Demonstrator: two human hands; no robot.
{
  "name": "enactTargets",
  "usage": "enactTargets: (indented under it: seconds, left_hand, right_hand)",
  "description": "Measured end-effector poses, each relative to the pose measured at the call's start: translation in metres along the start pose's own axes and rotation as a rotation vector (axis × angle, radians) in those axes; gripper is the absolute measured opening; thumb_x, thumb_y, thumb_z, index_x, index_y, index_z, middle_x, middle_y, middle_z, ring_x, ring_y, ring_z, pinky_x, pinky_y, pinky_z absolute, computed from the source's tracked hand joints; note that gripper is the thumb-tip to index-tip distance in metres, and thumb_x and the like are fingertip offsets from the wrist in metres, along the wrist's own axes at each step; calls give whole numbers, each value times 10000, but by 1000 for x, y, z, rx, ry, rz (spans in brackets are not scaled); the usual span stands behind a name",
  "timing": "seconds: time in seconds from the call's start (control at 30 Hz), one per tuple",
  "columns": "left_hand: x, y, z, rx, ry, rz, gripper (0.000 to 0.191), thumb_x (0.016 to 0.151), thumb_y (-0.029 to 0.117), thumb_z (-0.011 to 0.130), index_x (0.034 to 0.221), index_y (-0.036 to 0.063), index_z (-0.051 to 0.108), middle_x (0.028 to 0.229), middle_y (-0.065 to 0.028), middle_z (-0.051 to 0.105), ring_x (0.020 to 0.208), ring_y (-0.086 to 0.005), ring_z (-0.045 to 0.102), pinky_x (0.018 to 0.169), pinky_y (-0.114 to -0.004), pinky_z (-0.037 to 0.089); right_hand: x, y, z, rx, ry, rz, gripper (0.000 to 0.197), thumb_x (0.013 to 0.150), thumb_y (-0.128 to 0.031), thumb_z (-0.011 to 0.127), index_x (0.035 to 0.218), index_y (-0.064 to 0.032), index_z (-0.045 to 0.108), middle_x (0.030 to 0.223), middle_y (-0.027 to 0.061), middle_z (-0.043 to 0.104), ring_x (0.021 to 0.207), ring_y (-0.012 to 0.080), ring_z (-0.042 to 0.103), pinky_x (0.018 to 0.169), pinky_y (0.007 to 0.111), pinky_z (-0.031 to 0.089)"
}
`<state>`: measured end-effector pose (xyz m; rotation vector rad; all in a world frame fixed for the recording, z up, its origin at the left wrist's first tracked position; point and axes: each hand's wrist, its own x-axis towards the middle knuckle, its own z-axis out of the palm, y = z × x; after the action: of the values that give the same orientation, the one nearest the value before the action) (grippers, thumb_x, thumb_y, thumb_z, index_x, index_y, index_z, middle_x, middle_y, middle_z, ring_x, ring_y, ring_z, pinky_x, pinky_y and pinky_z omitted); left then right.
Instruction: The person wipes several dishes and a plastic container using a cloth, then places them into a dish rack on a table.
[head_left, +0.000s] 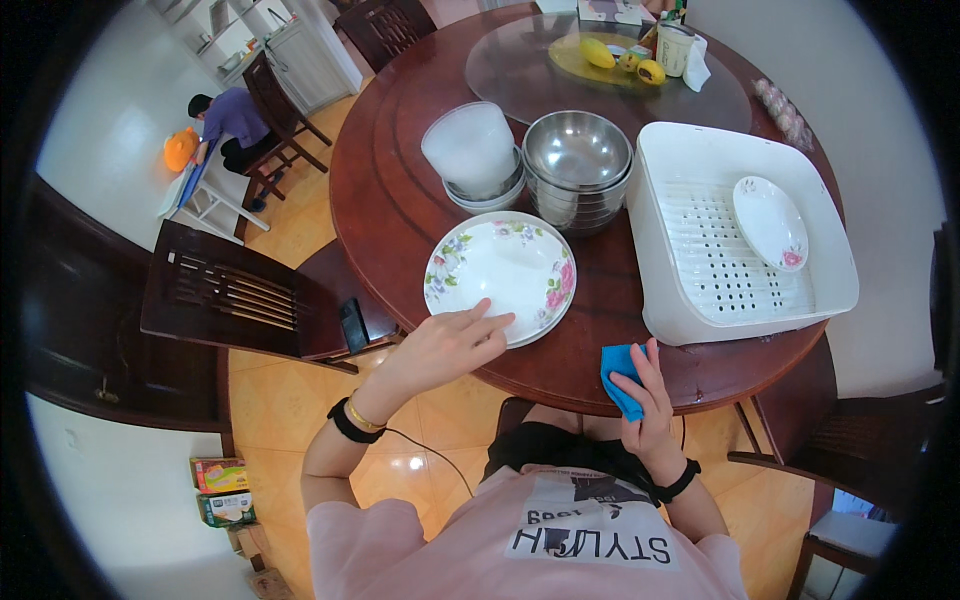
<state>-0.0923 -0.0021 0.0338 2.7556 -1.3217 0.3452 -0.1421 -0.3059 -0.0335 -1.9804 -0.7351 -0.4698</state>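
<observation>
My left hand (463, 341), fingers apart, is over the near-left rim of the top white floral plate (499, 262). Whether its fingertips touch the plate I cannot tell. That plate lies on at least one other. A folded blue cloth (621, 375) is held in my right hand (649, 405) at the table's near edge. Behind the plates are stacked steel bowls (577, 154) and a stack of bowls topped by a translucent white container (471, 146). To the right stands a white plastic dish rack (660, 300), holding one small oval floral dish (771, 223).
The round wooden table (390, 172) carries a glass turntable (517, 60) with yellow fruit (598, 52) and a white cup (675, 51). A wooden chair (225, 292) at left holds a phone (353, 325). Another person (236, 124) sits at a small desk beyond.
</observation>
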Motion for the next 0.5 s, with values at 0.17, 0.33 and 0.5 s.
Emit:
enactTargets:
  seconds: [0.17,0.33,0.5]
  left_hand:
    - [-3,-1,7,36,-19,4,168,772,112,565,919,86,487,1196,-50,592,1042,-291,619,711,-317,559]
    - [-5,-2,11,16,-23,-4,164,777,115,560,924,87,494,1208,-52,584,1051,-295,611,721,-321,556]
    - [-6,-3,9,3,-61,-9,161,785,104,544,939,81,504,1232,-73,568,1086,-317,586,767,-347,541]
  right_hand:
    - [2,1,1,2,-11,17,356,782,33,472,1106,-6,615,1368,225,424,1314,456,314,1074,518,279]
    - [0,1,2,4,-27,51,351,790,30,470,1106,-9,617,1373,224,419,1313,458,314,1073,517,280]
    - [0,-1,5,21,-22,49,351,788,37,476,1108,-7,616,1366,223,428,1309,458,322,1070,514,288]
